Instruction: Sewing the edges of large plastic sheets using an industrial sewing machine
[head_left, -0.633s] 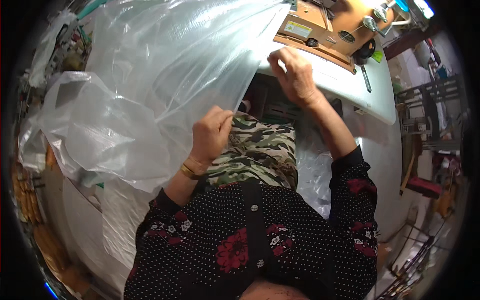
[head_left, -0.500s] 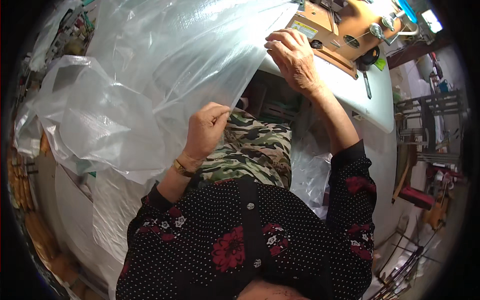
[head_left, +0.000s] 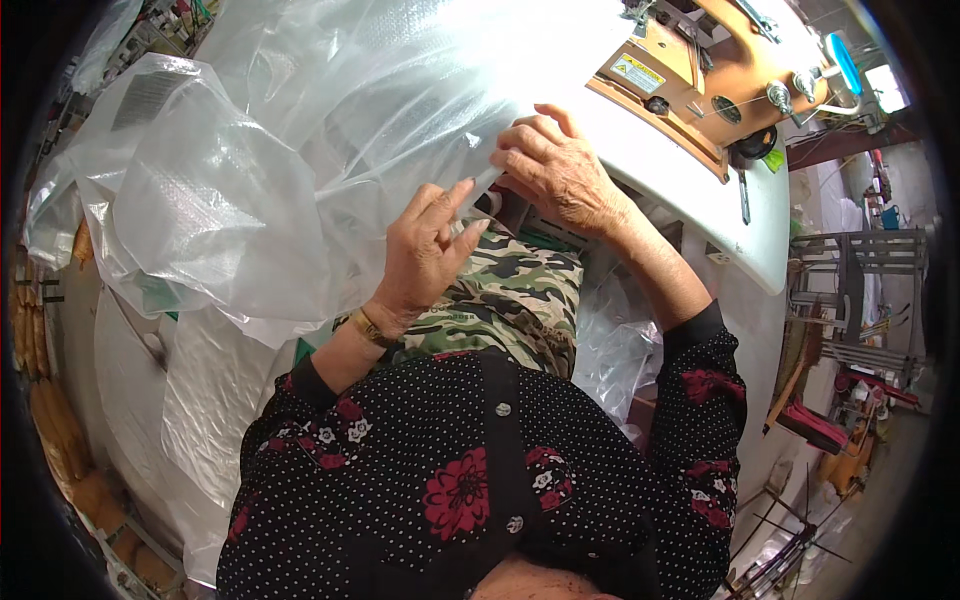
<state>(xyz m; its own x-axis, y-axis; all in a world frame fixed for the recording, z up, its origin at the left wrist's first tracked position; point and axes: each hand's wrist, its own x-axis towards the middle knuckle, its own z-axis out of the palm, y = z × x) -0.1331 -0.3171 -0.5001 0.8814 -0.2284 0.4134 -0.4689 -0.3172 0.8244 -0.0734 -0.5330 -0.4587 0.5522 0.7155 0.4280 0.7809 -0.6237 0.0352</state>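
Observation:
A large sheet of translucent plastic film (head_left: 350,130) spreads in loose folds over the table in front of me. Its near edge runs up to my right hand (head_left: 565,175), whose curled fingers pinch it. Just left of that, my left hand (head_left: 425,250) hovers at the film's edge with thumb and forefinger apart and nothing visible between them. A watch with a gold-coloured band (head_left: 372,328) is on my left wrist. Both hands are above my lap, where camouflage-patterned cloth (head_left: 500,290) shows.
An orange-brown sewing machine (head_left: 690,90) stands on the white tabletop (head_left: 720,220) at the far right, with a dark slim tool (head_left: 744,196) beside it. More clear plastic (head_left: 620,350) hangs below the table. A grey metal rack (head_left: 860,290) is farther right.
My right hand has slid down the film's edge toward my left hand. The left thumb and forefinger have parted from their pinch on the edge. The view has shifted slightly.

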